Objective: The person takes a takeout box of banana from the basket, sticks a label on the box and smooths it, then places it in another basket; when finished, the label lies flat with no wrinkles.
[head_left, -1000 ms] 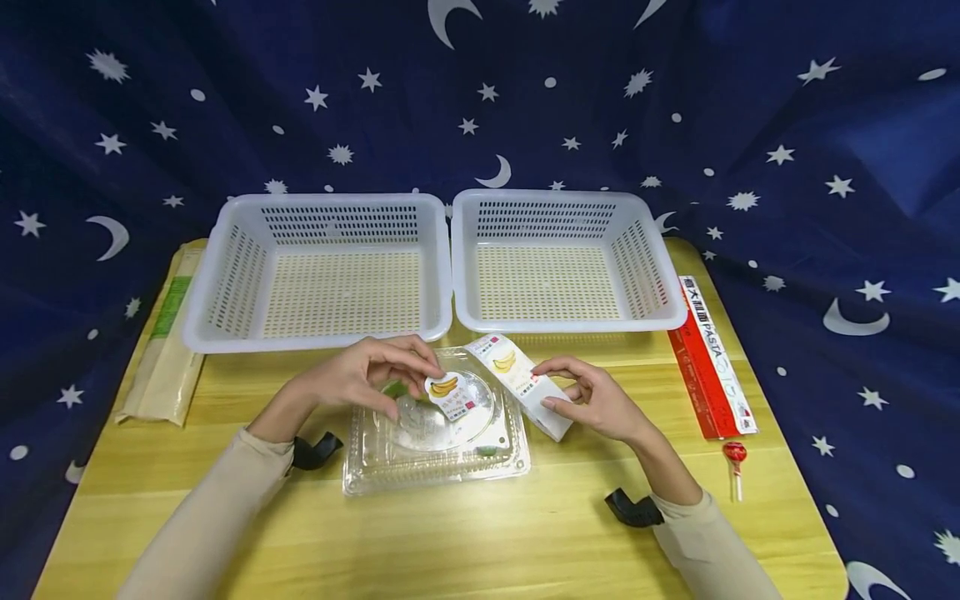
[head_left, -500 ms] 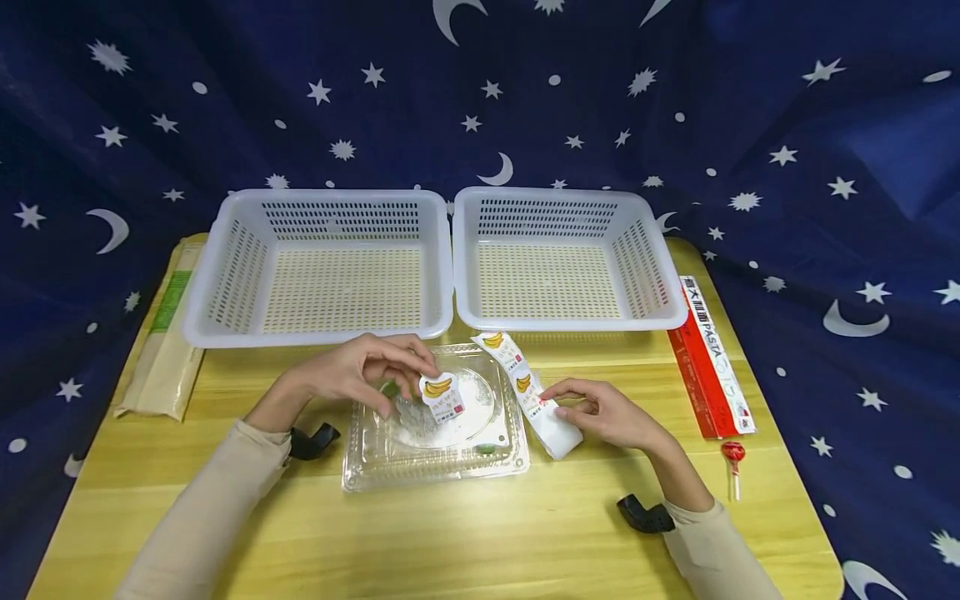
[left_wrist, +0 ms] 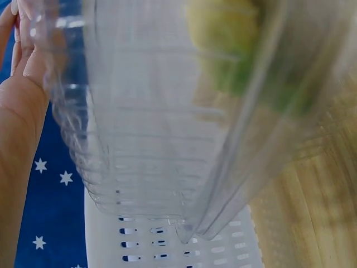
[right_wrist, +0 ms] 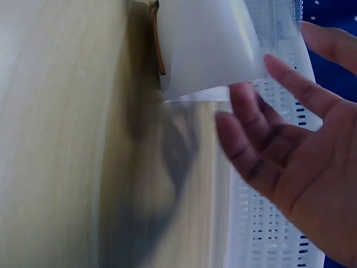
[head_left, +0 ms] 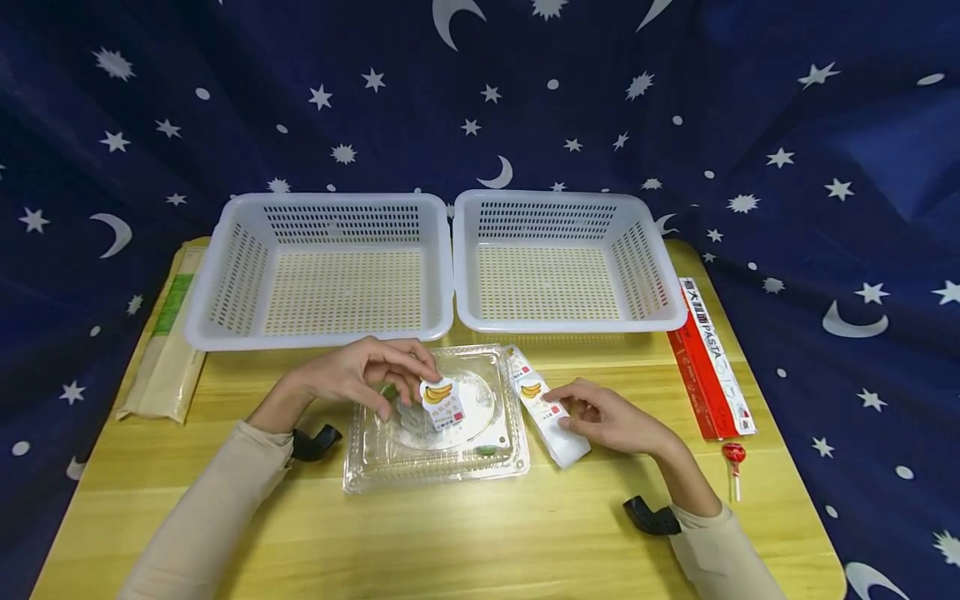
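In the head view my left hand (head_left: 371,372) pinches a white label (head_left: 442,404) with a banana printed on it, just above the lid of a clear plastic clamshell box (head_left: 367,458). Green shows in places through the box; in the left wrist view the clear box (left_wrist: 156,111) fills the frame, with something blurred, yellow and green behind its wall. At the box's right side, my right hand (head_left: 615,417) holds the edge of a strip of banana labels (head_left: 551,421). The right wrist view shows that strip's white back (right_wrist: 209,44) at the fingertips of my right hand (right_wrist: 301,145).
Two white perforated baskets, left (head_left: 318,342) and right (head_left: 570,325), stand side by side behind the box. A beige packet (head_left: 161,367) lies at the left. On the right are a red and white pasta pack (head_left: 716,367) and a red lollipop (head_left: 734,452).
My right hand has moved a little right and toward me, drawing the label strip with it. The left hand keeps its label over the box, nearly still.
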Action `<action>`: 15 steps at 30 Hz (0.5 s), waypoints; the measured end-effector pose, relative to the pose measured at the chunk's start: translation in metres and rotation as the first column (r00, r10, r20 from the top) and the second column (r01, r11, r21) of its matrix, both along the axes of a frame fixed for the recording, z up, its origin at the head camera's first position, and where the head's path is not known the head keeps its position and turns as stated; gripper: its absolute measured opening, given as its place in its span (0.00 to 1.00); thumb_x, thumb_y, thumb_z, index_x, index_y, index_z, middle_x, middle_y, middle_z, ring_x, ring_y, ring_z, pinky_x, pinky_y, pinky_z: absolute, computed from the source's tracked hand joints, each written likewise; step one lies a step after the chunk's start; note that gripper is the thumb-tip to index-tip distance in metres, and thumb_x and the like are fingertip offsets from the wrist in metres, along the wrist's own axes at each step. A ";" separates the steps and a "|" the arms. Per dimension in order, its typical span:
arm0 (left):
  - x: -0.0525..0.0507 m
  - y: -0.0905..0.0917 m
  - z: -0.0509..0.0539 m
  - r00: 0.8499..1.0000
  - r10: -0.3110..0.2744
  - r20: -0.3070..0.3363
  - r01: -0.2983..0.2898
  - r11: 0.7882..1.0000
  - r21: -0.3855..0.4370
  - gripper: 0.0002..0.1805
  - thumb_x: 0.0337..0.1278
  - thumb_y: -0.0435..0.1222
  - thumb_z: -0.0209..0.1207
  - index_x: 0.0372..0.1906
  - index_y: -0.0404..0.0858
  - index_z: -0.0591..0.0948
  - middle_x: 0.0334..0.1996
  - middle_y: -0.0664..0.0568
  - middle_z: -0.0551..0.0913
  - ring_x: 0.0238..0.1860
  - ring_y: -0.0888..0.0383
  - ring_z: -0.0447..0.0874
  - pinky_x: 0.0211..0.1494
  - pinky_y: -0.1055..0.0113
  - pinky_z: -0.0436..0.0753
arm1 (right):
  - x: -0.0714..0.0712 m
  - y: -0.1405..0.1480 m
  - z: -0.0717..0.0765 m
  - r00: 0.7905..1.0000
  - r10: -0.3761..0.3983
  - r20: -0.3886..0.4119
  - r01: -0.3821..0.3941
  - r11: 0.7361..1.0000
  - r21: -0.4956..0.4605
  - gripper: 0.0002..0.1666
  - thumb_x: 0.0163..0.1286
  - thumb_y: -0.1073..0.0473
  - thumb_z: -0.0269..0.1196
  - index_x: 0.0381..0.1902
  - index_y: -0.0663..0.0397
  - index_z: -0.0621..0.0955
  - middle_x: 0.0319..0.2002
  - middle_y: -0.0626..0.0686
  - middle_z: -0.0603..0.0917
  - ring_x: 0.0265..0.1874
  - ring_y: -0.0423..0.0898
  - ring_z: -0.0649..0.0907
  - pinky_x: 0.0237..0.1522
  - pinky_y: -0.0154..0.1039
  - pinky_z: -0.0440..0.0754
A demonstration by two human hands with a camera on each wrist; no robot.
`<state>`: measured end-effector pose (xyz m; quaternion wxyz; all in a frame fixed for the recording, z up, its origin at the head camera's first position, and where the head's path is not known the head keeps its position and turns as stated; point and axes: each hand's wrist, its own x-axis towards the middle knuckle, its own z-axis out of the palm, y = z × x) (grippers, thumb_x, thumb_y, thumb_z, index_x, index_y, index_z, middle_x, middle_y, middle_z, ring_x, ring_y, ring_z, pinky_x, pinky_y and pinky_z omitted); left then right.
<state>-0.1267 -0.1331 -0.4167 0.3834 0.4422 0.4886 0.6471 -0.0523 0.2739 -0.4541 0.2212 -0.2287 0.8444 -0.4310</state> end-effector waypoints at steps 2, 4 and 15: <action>0.000 0.000 -0.001 1.000 0.002 0.004 -0.002 1.000 -0.008 0.32 0.49 0.21 0.66 0.61 0.18 0.69 0.59 0.42 0.68 0.49 0.48 0.80 0.54 0.57 0.84 | -0.001 -0.002 0.000 0.998 -0.017 -0.060 0.015 0.999 -0.038 0.24 0.68 0.62 0.63 0.61 0.56 0.76 0.43 0.54 0.78 0.35 0.46 0.76 0.36 0.34 0.79; 0.000 0.000 -0.002 1.000 0.003 0.007 -0.003 1.000 -0.013 0.32 0.48 0.20 0.65 0.61 0.17 0.69 0.59 0.42 0.68 0.49 0.47 0.80 0.53 0.57 0.84 | -0.003 -0.004 0.001 0.993 -0.037 -0.114 0.029 0.997 -0.073 0.26 0.67 0.63 0.64 0.63 0.57 0.75 0.50 0.55 0.77 0.41 0.49 0.77 0.41 0.38 0.80; -0.003 0.002 -0.005 0.998 -0.015 0.053 0.015 1.000 0.001 0.31 0.51 0.25 0.67 0.61 0.20 0.70 0.60 0.39 0.67 0.49 0.49 0.80 0.54 0.58 0.84 | -0.013 -0.031 0.011 0.995 0.002 -0.100 -0.020 0.984 -0.176 0.38 0.65 0.64 0.66 0.72 0.47 0.66 0.68 0.52 0.68 0.59 0.59 0.75 0.53 0.51 0.79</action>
